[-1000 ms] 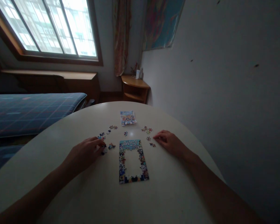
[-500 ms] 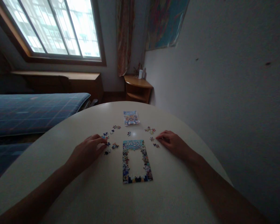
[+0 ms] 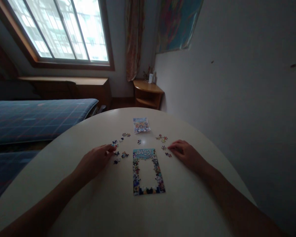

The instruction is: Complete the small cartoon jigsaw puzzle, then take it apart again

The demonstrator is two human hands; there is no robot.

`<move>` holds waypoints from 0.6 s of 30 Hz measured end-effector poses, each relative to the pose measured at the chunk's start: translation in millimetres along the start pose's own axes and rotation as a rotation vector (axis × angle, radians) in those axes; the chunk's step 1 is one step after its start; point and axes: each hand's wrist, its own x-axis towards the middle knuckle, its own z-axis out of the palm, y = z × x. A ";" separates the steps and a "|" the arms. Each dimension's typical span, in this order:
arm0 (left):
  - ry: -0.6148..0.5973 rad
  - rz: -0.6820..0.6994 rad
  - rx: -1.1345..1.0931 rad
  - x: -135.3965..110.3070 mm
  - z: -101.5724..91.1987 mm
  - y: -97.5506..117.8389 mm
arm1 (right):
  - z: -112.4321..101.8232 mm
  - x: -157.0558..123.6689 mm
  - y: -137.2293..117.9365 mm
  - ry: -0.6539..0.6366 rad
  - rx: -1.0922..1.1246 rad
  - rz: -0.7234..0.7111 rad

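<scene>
A jigsaw frame (image 3: 136, 174) with a printed Bluey heading lies flat in front of me, its middle bare of pieces. To its left, my left hand (image 3: 96, 160) rests low over the table, fingertips drawn together at a small cluster of puzzle pieces (image 3: 114, 144). Whatever its fingers pinch is too small and dark to make out. Just below lie more loose pieces (image 3: 124, 154). On the right, my right hand (image 3: 185, 152) has its fingers closed together, tips beside a single puzzle piece (image 3: 163, 147). Another piece (image 3: 168, 154) lies under those fingertips.
The round white table (image 3: 108, 210) carries a printed packet (image 3: 141, 125) beyond the frame. More pieces (image 3: 161, 138) lie to the right, and one piece (image 3: 139, 142) sits between packet and frame. A mattress (image 3: 39, 120) stands at the left; a wall (image 3: 236, 105) runs along the right.
The view has shifted slightly, so everything sits a little further right. My left thumb has closed in toward the fingers, which sit slightly higher among the pieces. My right hand looks nearly still.
</scene>
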 end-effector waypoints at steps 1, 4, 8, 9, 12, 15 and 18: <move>-0.003 0.002 0.005 -0.9 -1.2 1.5 | 0.9 -1.9 -0.7 0.008 0.001 0.007; -0.028 0.027 0.022 -4.0 -3.0 5.3 | 2.8 -6.3 -2.9 0.024 -0.005 0.034; -0.072 0.048 -0.013 -7.2 -1.0 7.6 | 4.4 -7.6 -5.6 0.039 -0.022 0.040; -0.081 0.053 -0.024 -7.8 -0.2 8.0 | 4.8 -7.4 -6.2 0.044 -0.027 0.036; -0.094 0.067 -0.050 -9.5 1.4 9.7 | 6.2 -6.5 -7.3 0.060 -0.041 0.032; -0.097 0.049 -0.054 -10.9 1.0 13.1 | 7.8 -6.3 -7.0 0.067 -0.046 0.033; -0.113 0.024 -0.063 -11.2 0.2 15.7 | 8.8 -7.2 -6.5 0.075 -0.049 0.024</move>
